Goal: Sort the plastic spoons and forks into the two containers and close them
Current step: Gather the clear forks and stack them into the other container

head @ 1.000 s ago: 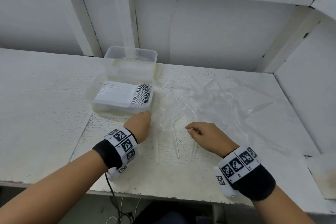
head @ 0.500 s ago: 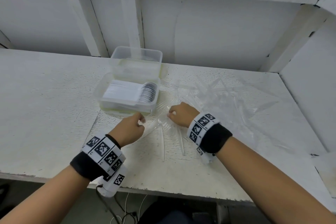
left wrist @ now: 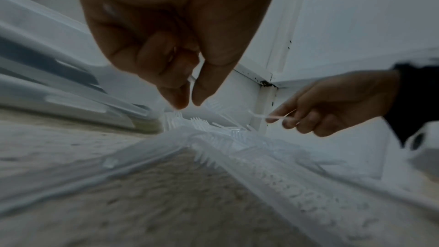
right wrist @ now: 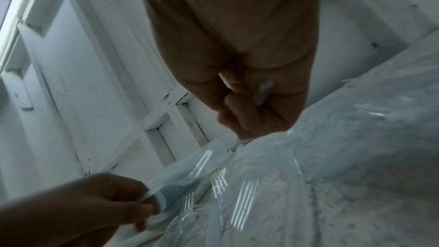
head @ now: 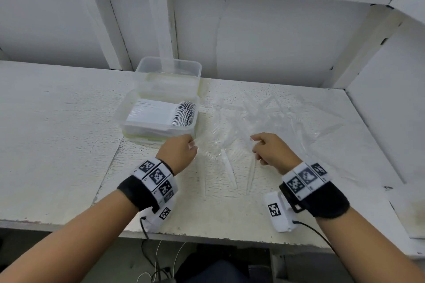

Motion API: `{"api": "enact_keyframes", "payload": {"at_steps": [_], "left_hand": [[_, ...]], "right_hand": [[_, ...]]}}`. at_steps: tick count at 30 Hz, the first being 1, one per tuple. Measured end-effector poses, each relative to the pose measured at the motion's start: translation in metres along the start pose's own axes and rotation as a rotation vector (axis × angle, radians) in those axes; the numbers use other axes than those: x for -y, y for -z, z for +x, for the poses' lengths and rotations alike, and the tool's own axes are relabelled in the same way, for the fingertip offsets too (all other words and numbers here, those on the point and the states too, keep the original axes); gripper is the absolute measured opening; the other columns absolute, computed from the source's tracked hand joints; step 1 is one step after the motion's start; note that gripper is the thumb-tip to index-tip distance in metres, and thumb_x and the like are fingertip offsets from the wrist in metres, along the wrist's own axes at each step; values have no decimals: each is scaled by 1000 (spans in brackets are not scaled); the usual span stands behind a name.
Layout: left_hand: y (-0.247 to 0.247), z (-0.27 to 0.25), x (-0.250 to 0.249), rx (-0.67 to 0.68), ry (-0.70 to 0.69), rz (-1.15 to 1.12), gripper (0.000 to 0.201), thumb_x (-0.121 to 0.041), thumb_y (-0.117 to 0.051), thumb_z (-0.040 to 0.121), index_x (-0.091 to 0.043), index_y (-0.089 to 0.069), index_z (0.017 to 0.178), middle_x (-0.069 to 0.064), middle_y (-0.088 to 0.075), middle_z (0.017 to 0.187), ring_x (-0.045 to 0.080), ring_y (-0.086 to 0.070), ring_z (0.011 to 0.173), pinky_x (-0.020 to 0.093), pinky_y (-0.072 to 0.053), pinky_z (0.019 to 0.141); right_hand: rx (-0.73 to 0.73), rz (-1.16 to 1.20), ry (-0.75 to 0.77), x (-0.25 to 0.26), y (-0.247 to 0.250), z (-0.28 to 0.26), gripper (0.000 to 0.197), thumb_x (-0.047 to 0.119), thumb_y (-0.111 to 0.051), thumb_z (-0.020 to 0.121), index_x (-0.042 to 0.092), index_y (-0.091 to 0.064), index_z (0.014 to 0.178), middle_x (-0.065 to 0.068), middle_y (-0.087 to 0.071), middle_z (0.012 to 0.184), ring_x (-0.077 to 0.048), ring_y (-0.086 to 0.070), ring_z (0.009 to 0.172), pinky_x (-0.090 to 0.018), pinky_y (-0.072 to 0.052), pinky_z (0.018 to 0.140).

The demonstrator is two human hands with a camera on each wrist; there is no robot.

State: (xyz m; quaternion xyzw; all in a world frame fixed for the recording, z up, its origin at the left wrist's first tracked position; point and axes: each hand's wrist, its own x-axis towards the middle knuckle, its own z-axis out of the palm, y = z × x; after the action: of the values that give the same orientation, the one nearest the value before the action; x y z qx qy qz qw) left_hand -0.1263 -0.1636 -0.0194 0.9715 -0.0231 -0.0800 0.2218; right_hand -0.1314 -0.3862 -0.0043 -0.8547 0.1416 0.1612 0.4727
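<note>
The near container [head: 158, 119], left of frame centre, already holds a neat row of spoons; the container behind it [head: 167, 76] looks empty. Clear forks [head: 264, 117] (hard to count) litter the counter [head: 57, 133]. Left hand [head: 178, 153] and right hand [head: 272, 151] each pinch one. Both boxes remain unclosed.

Both forearms are bare. Each wrist wears a black band [head: 135, 193] topped by a white strap of square black-and-white coded markers [head: 157, 176]. Under each wrist hangs a white camera block [head: 277, 211] bearing one more marker, with a thin black cable [head: 315, 234] trailing from it.
</note>
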Motion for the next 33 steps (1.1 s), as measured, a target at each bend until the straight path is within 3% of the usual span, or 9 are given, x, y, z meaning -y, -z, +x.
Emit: {"api": "enact_keyframes", "payload": {"at_steps": [5,8,12,15,18,22,25,30,33], "left_hand": [[-14,18,-7,110,6,159,29,-26,-44,95,-6,-56,112,11,-59,113,27,-57,104,31,-42,78],[-16,23,-6,157,23,150,31,-27,-46,95,-5,-54,115,11,-57,117,27,-55,108,32,-43,84],[-9,22,-4,210,40,66,14,-16,-49,90,-5,-55,86,9,-57,89,25,-53,86,27,-37,70],[-5,16,-1,210,42,31,28,-16,-49,88,-12,-36,63,6,-41,69,21,-41,68,27,-27,55],[2,9,4,155,54,-47,29,-19,-47,90,-16,-31,66,2,-39,68,14,-35,58,25,-25,53],[7,0,14,160,72,-170,25,-19,-44,94,-18,-33,72,8,-53,81,25,-55,78,31,-39,65],[8,-6,19,167,113,-271,19,-16,-39,95,-15,-34,77,7,-50,76,24,-51,71,32,-42,62],[6,-14,18,105,65,-292,9,-15,-36,96,-8,-41,97,-1,-45,71,21,-44,68,27,-30,55],[2,-16,13,91,37,-246,21,-31,-45,96,-11,-46,91,-5,-48,77,16,-47,77,27,-32,62]], "right_hand": [[-10,147,-59,-18,2,-23,18,32,-42,98,22,-48,112,-1,-41,71,-11,-32,52,-20,-25,41],[-21,135,-37,-24,-3,-25,21,29,-35,100,19,-51,110,-1,-39,65,-11,-30,50,-21,-24,42],[-37,13,28,-18,-10,-22,31,13,-33,98,7,-61,108,0,-52,70,-12,-48,62,-23,-40,56],[-39,-136,100,-4,-19,-16,27,11,-38,95,3,-61,107,1,-55,82,-14,-51,73,-24,-40,64],[-12,-318,126,9,-32,-8,22,18,-47,93,4,-60,103,-3,-57,94,-20,-55,89,-25,-40,72],[92,-575,89,14,-52,5,36,34,-60,88,14,-42,65,1,-47,67,-16,-48,65,-21,-33,52],[109,-646,71,17,-60,9,38,28,-61,87,15,-35,63,2,-41,65,-16,-46,65,-21,-30,48],[76,-452,21,15,-47,3,36,16,-50,88,13,-30,58,0,-37,60,-13,-33,52,-23,-26,47],[60,-232,-26,9,-30,-5,17,13,-46,89,7,-46,73,-5,-49,69,-14,-41,57,-22,-31,50]]}}
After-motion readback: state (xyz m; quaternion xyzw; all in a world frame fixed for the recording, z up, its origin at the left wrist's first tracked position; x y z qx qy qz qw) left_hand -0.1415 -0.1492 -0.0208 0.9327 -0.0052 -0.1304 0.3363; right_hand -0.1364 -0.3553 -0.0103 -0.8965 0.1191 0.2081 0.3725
